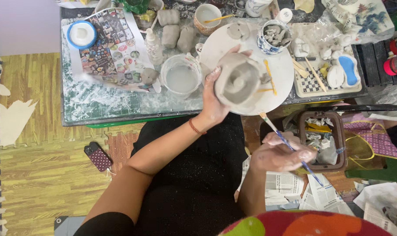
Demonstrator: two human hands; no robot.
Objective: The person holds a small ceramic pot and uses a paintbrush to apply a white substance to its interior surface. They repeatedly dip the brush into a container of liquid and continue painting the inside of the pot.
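Clearly, in the head view, the left hand (pixel 213 98) cups a grey clay vessel (pixel 238 81) from its left side, fingers wrapped round the wall, holding it tilted just above a white round board (pixel 282 70) at centre top of the frame. The right hand (pixel 280 155), lower right of centre, pinches a thin paintbrush (pixel 290 148) with a blue handle, its bristle end pointing up toward the clay.

The vessel looks like unfired clay, so I judge it soft and damp, fairly heavy for its bulk, easy to dent and likely to slump if squeezed (the rim seems the weakest part). A broad cupped grip under the base and wall, as the left hand has it, looks the safest hold; pinching the lip would risk warping it.

Counts: one vessel in hand, one brush, one clear plastic tub (pixel 181 78) of cloudy water just left of the vessel, three grey clay lumps (pixel 170 36) at upper centre, one patterned cup (pixel 274 36) stuffed with clay bits, and one chequered tray (pixel 314 83) at upper right carrying several small white figures (too crowded to count exactly).
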